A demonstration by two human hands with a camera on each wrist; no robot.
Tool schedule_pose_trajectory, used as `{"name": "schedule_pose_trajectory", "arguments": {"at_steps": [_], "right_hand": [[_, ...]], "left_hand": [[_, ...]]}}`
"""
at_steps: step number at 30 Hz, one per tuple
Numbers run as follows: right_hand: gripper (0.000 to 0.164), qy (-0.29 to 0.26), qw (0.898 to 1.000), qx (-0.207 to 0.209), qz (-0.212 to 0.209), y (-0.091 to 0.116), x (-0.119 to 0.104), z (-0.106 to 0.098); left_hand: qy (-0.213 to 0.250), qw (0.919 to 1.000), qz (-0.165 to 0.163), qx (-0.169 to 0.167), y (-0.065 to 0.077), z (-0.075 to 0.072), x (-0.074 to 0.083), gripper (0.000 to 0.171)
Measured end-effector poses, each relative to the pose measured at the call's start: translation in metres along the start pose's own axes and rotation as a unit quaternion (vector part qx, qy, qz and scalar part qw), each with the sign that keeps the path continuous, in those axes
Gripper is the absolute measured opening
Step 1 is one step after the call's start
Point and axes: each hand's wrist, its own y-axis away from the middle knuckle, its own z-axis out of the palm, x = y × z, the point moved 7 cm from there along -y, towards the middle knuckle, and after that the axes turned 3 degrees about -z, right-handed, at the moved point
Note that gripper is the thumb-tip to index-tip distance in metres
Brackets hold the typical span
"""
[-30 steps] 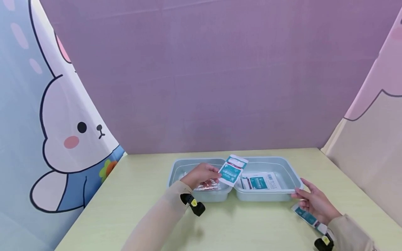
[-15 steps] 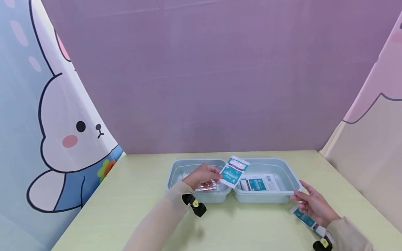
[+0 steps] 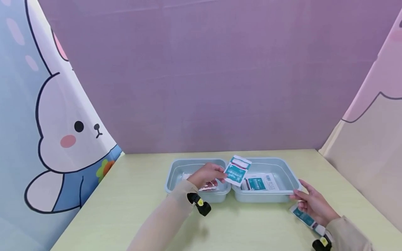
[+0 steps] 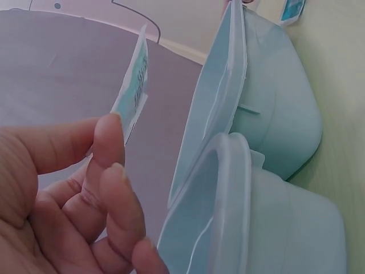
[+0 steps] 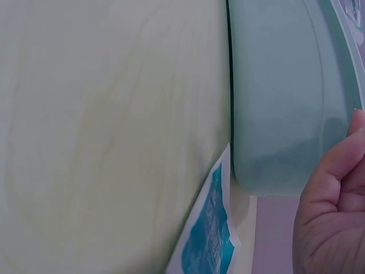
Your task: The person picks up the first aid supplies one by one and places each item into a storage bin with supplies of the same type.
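My left hand (image 3: 207, 174) pinches a teal-and-white sachet (image 3: 237, 170) by its lower left corner, between thumb and forefinger. In the head view the sachet overlaps the near left part of the right tray (image 3: 284, 174); the left wrist view shows it raised above the tray rims. More teal-and-white sachets (image 3: 259, 183) lie in that tray. My right hand (image 3: 317, 202) grips the tray's front right corner with thumb and fingers. Below this hand another sachet (image 3: 303, 216) lies on the table, partly hidden by it.
A second pale blue tray (image 3: 176, 174) stands against the right one on its left, holding clear-wrapped reddish packets (image 3: 209, 186). Both stand on a pale yellow-green table (image 3: 141, 195). A purple cloth wall (image 3: 220, 87) rises behind, with printed cloth at both sides.
My left hand has shifted slightly right with the sachet, now further over the right tray. The right hand keeps its grip on the tray corner.
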Motion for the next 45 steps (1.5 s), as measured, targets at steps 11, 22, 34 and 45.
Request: {"name": "schedule_pose_trajectory", "arguments": {"at_steps": [11, 22, 34, 45], "right_hand": [[0.084, -0.002, 1.000, -0.001, -0.003, -0.001, -0.001, 0.000], [0.084, -0.007, 1.000, 0.000, -0.005, 0.000, -0.002, -0.001], [0.082, -0.011, 1.000, -0.001, 0.001, -0.001, 0.003, 0.001], [0.083, -0.004, 1.000, 0.005, 0.005, -0.001, -0.002, -0.001]], "left_hand": [[0.006, 0.9999, 0.009, -0.003, -0.002, 0.006, 0.002, 0.011], [0.012, 0.9999, 0.010, -0.001, -0.003, 0.012, 0.009, 0.011], [-0.006, 0.9998, 0.014, 0.009, -0.015, 0.024, 0.011, 0.009], [-0.014, 0.9994, 0.029, 0.011, -0.022, 0.025, 0.012, 0.012]]}}
